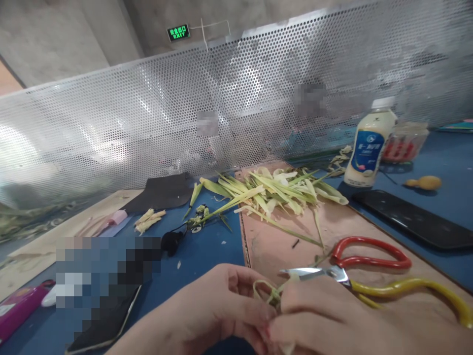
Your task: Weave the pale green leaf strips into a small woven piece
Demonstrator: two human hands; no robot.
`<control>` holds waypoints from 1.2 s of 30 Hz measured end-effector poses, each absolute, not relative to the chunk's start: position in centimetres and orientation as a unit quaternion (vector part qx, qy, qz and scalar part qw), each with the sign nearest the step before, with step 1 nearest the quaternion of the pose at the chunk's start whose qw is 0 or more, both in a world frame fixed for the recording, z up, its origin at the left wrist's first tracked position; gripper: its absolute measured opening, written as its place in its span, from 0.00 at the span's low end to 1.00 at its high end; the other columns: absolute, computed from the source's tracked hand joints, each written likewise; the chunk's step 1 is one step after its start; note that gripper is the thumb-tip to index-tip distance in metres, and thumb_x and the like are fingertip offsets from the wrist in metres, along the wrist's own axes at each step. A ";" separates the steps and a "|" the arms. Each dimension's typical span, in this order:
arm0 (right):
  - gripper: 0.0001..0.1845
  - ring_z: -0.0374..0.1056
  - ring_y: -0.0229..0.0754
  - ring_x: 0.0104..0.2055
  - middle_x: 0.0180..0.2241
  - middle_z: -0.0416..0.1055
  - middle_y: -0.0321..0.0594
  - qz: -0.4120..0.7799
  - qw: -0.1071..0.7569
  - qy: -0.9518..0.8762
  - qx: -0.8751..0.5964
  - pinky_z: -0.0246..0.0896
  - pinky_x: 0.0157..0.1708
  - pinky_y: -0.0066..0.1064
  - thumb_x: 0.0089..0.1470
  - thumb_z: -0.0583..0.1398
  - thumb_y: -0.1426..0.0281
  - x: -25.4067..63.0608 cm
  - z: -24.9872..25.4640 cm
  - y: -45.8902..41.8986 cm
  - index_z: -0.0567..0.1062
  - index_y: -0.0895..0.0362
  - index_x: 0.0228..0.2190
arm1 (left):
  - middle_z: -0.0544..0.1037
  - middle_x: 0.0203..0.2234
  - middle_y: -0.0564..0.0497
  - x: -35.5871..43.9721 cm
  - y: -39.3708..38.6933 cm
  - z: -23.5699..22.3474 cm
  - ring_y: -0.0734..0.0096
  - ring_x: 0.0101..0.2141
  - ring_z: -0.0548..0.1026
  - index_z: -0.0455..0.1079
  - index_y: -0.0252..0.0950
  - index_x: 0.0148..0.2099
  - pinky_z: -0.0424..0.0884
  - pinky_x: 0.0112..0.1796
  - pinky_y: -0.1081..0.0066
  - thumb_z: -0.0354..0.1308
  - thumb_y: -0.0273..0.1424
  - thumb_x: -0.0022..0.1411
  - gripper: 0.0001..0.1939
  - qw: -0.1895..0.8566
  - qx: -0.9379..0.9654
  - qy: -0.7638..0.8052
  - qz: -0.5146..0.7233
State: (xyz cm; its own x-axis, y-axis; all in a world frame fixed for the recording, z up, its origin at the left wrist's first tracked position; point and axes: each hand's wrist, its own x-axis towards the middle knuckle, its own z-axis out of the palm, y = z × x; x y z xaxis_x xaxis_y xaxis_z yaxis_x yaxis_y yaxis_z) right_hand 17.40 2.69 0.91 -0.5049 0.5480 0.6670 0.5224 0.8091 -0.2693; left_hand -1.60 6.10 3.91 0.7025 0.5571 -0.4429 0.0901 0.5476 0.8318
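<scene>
My left hand point(229, 305) and my right hand point(321, 315) meet at the bottom of the view, fingers closed on a pale green husk strip point(271, 292) with a small loop standing up between them. Its lower part is hidden by the fingers. Just behind my right hand lies a pair of scissors point(342, 273), blades apart, with one red and one yellow handle, on a pinkish board point(273, 241). Farther back on that board sits a loose heap of pale green husk leaves point(266, 192).
A milky drink bottle point(369, 148), a clear tub point(404, 143), a small gourd point(424, 183) and a black phone point(414, 219) stand or lie at right. Dark sheet material point(162, 192) and a purple object point(20, 310) are at left. A perforated metal screen point(177, 108) borders the blue table point(210, 246).
</scene>
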 end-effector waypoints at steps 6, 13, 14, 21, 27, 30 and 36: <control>0.06 0.64 0.33 0.26 0.25 0.68 0.34 0.136 0.459 -0.814 -0.330 0.60 0.23 0.21 0.53 0.55 0.69 16.9 3.0 2.2 0.71 0.51 0.27 | 0.73 0.26 0.53 -1.6 6.1 4.7 0.78 0.24 0.72 0.68 0.35 0.39 0.67 0.27 0.77 0.63 0.23 0.48 0.14 0.824 0.429 0.327 0.175; 0.06 0.63 0.34 0.25 0.24 0.67 0.33 0.275 0.446 -0.746 -0.411 0.61 0.24 0.22 0.54 0.54 0.68 16.9 4.0 2.2 0.69 0.53 0.27 | 0.73 0.28 0.51 -1.3 6.1 4.3 0.77 0.27 0.72 0.66 0.34 0.38 0.67 0.31 0.75 0.63 0.26 0.51 0.11 0.793 0.456 0.328 0.236; 0.06 0.63 0.33 0.25 0.24 0.66 0.33 0.293 0.439 -0.738 -0.420 0.61 0.23 0.22 0.54 0.54 0.67 16.8 3.9 2.2 0.69 0.53 0.27 | 0.73 0.28 0.51 -1.3 6.2 4.3 0.77 0.27 0.72 0.65 0.34 0.38 0.67 0.31 0.75 0.63 0.27 0.51 0.12 0.785 0.464 0.332 0.242; 0.10 0.60 0.31 0.22 0.22 0.64 0.31 0.399 0.409 -0.661 -0.486 0.56 0.19 0.20 0.56 0.52 0.63 16.4 2.4 3.1 0.67 0.55 0.29 | 0.72 0.25 0.53 -1.1 6.6 4.7 0.79 0.24 0.69 0.65 0.33 0.36 0.65 0.29 0.75 0.66 0.31 0.45 0.17 0.701 0.515 0.402 0.287; 0.11 0.58 0.30 0.22 0.21 0.61 0.30 0.417 0.402 -0.662 -0.476 0.53 0.19 0.20 0.57 0.52 0.64 16.3 1.9 3.7 0.66 0.56 0.26 | 0.72 0.24 0.54 -0.9 6.7 4.4 0.78 0.25 0.68 0.64 0.34 0.33 0.62 0.26 0.76 0.68 0.33 0.40 0.20 0.651 0.565 0.428 0.273; 0.13 0.57 0.31 0.22 0.20 0.60 0.30 0.396 0.401 -0.673 -0.479 0.53 0.20 0.21 0.56 0.53 0.64 16.2 1.8 3.8 0.66 0.57 0.24 | 0.72 0.24 0.55 -0.9 6.7 4.4 0.77 0.25 0.68 0.65 0.34 0.34 0.61 0.26 0.77 0.67 0.34 0.41 0.19 0.625 0.587 0.441 0.265; 0.13 0.59 0.32 0.25 0.21 0.63 0.31 0.386 0.396 -0.685 -0.474 0.55 0.23 0.22 0.56 0.52 0.63 16.2 2.0 3.9 0.68 0.57 0.24 | 0.73 0.24 0.53 -0.9 6.5 4.7 0.76 0.24 0.69 0.66 0.34 0.36 0.59 0.23 0.78 0.64 0.36 0.46 0.16 0.592 0.612 0.461 0.248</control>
State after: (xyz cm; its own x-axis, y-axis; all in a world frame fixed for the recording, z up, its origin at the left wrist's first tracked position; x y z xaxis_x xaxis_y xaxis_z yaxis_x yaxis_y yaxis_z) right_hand 16.15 3.88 2.02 -0.2361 0.9555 0.1768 0.3440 0.2524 -0.9044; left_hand -0.94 6.47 4.70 0.4519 0.8585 -0.2424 0.2707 0.1269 0.9543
